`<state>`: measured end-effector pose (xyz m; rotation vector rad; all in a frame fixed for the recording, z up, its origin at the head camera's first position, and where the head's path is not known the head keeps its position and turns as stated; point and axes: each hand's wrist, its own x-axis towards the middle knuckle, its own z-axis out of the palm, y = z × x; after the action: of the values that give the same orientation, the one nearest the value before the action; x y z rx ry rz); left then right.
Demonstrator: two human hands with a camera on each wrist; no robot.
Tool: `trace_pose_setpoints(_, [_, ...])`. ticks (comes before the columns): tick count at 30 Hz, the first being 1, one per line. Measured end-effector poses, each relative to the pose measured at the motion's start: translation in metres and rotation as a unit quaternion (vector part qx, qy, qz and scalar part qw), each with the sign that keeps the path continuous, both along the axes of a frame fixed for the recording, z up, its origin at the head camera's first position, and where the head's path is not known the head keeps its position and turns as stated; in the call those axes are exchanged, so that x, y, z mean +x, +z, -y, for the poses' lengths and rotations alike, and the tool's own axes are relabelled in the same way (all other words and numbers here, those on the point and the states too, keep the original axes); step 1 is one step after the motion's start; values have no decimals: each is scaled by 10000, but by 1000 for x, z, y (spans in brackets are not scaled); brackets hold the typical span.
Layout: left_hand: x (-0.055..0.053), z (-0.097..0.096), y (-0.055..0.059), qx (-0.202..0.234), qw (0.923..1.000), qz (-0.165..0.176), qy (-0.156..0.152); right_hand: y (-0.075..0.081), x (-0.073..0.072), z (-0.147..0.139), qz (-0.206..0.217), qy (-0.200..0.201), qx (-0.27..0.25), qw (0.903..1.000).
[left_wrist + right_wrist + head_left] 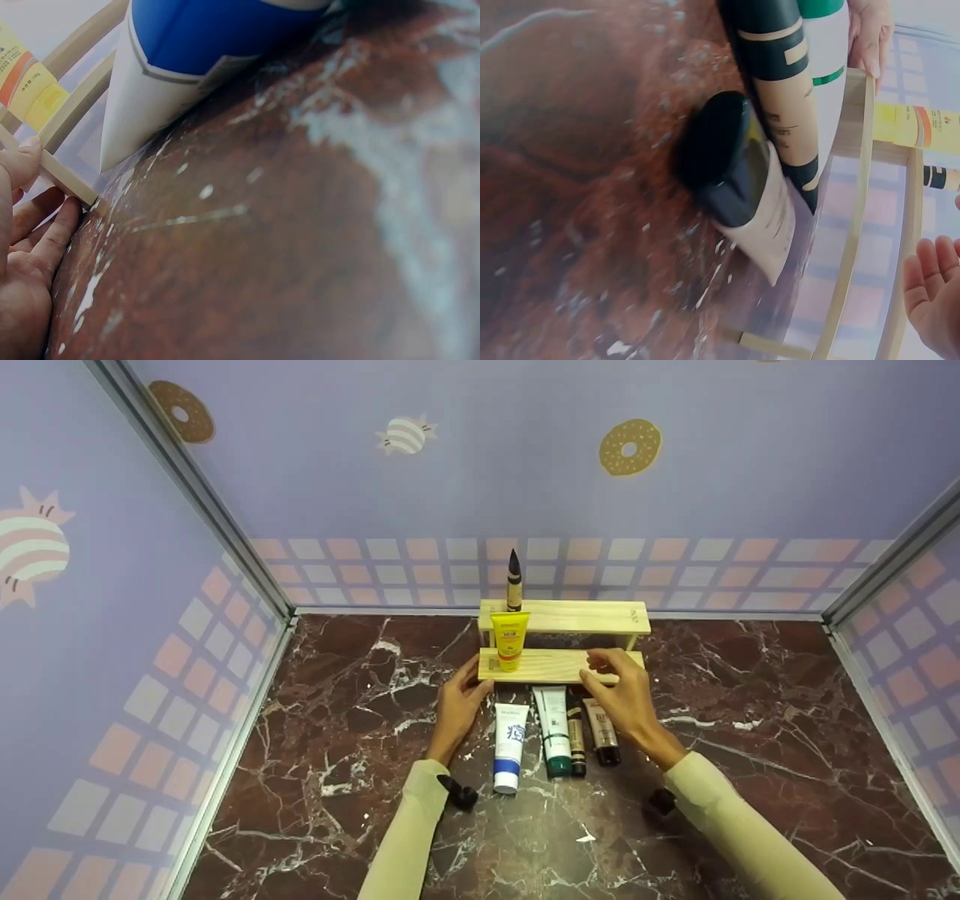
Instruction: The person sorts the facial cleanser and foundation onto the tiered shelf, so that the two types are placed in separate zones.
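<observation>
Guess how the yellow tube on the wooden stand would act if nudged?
The yellow tube would probably tip easily, standing on its narrow cap with the wide end up. Its flat top suggests soft walls that likely give when squeezed.

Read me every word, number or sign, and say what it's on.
"痘", large and blue, on the white blue-banded tube.
Too small or blurred: that tube's smaller print, and the markings on the yellow tube, green-capped tube, beige black-capped tube, standing black-tipped pen, lying pen and wooden rack.
</observation>
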<state>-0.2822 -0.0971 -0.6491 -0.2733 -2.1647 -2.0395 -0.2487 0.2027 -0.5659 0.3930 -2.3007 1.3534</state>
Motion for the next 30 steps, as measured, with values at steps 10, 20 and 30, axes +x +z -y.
trace_pose_setpoints(10, [-2, -1, 1, 36, 10000, -34, 47, -8, 12, -18, 164, -100, 135, 9997])
trace_pose_setpoints(20, [-1, 0, 2, 9, 10000, -22, 19, -24, 25, -30, 276, -157, 267, 9991])
trace_pose_setpoints(30, [0, 0, 2, -89, 9999, 135, -9, -42, 41, -39, 630, -217, 132, 9977])
